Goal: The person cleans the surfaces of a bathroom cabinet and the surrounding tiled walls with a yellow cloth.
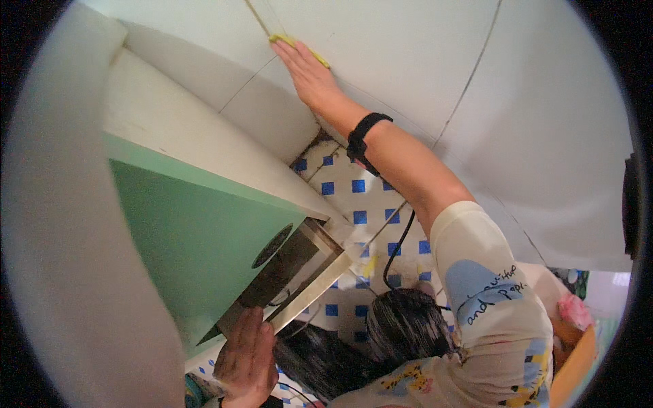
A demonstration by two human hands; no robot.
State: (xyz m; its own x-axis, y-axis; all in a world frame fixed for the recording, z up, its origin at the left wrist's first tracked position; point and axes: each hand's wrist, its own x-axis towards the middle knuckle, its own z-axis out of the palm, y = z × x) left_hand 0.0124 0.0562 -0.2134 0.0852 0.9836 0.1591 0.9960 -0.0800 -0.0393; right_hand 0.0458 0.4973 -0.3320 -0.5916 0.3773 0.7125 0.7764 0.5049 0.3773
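My right hand (308,76) lies flat against the white tiled wall (408,46), fingers stretched out over a thin yellow cloth (326,62). The cloth shows only as a strip along the fingers, near a tile joint. A black band (365,140) circles that wrist. Low in the view, my left hand (247,352) is palm down and holds nothing visible. It is at the pale edge (311,293) of a green-panelled unit (204,224); whether the fingers press on that edge cannot be told. Beside it, the unit has a dark opening (270,278).
The floor (344,201) has white tiles with blue squares and dirt along the corner. A black cable (400,250) runs across it by my dark-clad knees (408,321). At left rises a pale wall or panel (66,214). A pink flower-like item (575,311) is at the right.
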